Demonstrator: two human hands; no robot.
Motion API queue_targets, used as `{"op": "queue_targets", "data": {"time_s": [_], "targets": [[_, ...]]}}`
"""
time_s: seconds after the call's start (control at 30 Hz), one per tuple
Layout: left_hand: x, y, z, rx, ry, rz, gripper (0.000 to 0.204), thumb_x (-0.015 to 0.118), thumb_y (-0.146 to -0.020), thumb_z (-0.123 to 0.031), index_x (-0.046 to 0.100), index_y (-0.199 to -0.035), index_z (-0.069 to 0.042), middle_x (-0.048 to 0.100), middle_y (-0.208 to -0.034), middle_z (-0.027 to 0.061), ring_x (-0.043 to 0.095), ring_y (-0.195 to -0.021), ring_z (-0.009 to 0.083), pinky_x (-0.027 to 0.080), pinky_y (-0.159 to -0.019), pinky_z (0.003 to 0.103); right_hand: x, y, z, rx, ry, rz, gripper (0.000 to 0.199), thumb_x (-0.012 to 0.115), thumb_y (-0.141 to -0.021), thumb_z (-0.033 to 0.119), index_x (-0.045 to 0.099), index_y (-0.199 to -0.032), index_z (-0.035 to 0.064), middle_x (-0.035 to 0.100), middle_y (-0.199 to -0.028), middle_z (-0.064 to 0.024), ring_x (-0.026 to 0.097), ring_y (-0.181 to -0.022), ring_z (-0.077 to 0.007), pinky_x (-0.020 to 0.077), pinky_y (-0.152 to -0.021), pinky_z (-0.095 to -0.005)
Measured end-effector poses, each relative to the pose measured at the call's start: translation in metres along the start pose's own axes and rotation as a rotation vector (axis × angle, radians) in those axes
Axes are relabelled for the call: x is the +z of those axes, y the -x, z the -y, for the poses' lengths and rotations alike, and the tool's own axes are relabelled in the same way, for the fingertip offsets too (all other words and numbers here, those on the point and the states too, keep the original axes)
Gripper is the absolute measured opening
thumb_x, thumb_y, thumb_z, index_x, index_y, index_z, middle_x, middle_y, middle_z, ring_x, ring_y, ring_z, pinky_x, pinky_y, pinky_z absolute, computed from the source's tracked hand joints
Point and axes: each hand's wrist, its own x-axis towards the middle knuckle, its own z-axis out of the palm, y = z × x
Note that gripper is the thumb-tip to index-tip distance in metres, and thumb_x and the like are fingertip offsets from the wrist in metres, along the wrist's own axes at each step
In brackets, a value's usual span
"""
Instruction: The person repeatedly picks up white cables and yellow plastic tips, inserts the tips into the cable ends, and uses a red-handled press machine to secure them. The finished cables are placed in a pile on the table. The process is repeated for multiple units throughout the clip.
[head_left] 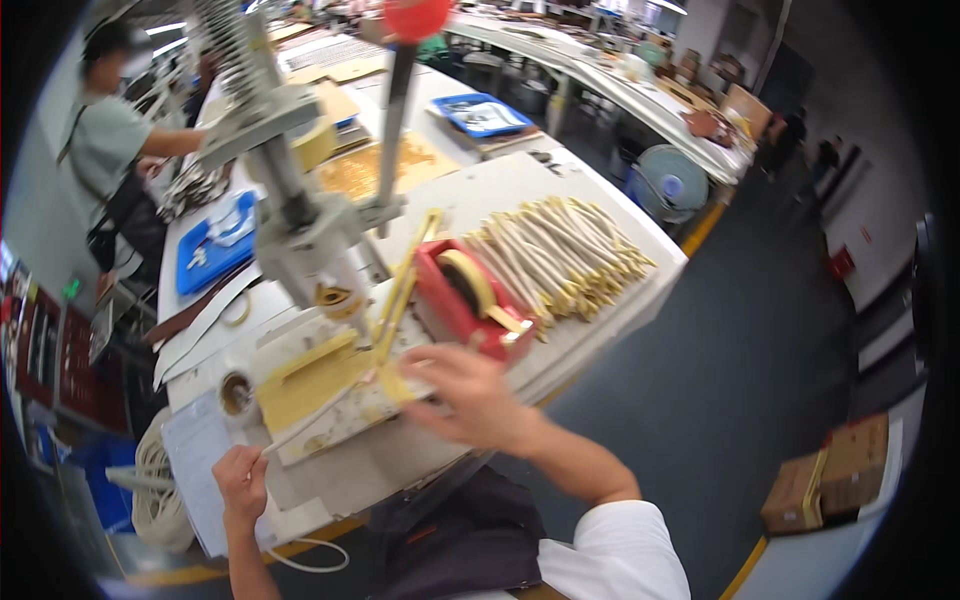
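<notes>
My left hand (240, 483) is closed on a thin white cord (312, 418), which runs up to the right across the yellow-covered base of a metal hand press (320, 240). Beside the cord's far end is my right hand (465, 395), its fingers smeared by motion. A piece of yellow tape (396, 381) shows at its fingertips; whether they grip it is unclear. Just beyond stands a red tape dispenser (440, 295) carrying a roll of yellow tape (466, 278). Several white cord lengths with yellow ends lie in a pile (560, 255) to its right.
A lever with a red knob (415, 15) rises from the press. Blue trays (183, 268) hold small items. Coiled white cord (160, 490) hangs off the table's left side. A co-worker (115, 150) stands at the far left. Cardboard boxes (850, 465) are at right.
</notes>
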Motion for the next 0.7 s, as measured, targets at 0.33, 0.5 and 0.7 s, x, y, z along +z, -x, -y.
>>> {"op": "queue_targets", "data": {"time_s": [0.33, 0.5, 0.7], "targets": [[0.025, 0.03, -0.093, -0.387, 0.745, 0.085, 0.006, 0.069, -0.087, 0.0, 0.073, -0.087, 0.005, 0.07, -0.074, 0.0103, 0.065, -0.063, 0.0168, 0.051, -0.06, 0.029, -0.116, -0.059, -0.058, 1.0, 0.005, 0.439, 0.027, 0.075, -0.089, 0.024, 0.077, -0.091, -0.0029, 0.069, -0.073, -0.0083, 0.064, -0.055, -0.0111, 0.0469, -0.049, -0.0228], [0.049, 0.024, -0.113, -0.361, 0.864, 0.148, 0.008, 0.068, -0.09, 0.002, 0.074, -0.091, 0.007, 0.069, -0.077, 0.012, 0.067, -0.064, 0.0165, 0.052, -0.059, 0.027, -0.119, -0.062, -0.072, 1.164, -0.223, 0.454, 0.027, 0.077, -0.086, 0.025, 0.075, -0.087, -0.002, 0.069, -0.07, -0.0047, 0.066, -0.054, -0.0111, 0.0496, -0.046, -0.0244], [0.052, 0.031, -0.112, -0.412, 0.871, 0.198, 0.009, 0.068, -0.093, 0.0, 0.074, -0.095, 0.007, 0.069, -0.081, 0.0118, 0.068, -0.066, 0.0159, 0.054, -0.061, 0.027, -0.122, -0.042, -0.064, 1.268, -0.625, 0.301, 0.028, 0.072, -0.096, 0.026, 0.065, -0.107, 0.0013, 0.072, -0.102, -0.0141, 0.077, -0.084, -0.029, 0.0641, -0.068, -0.0334]]}}
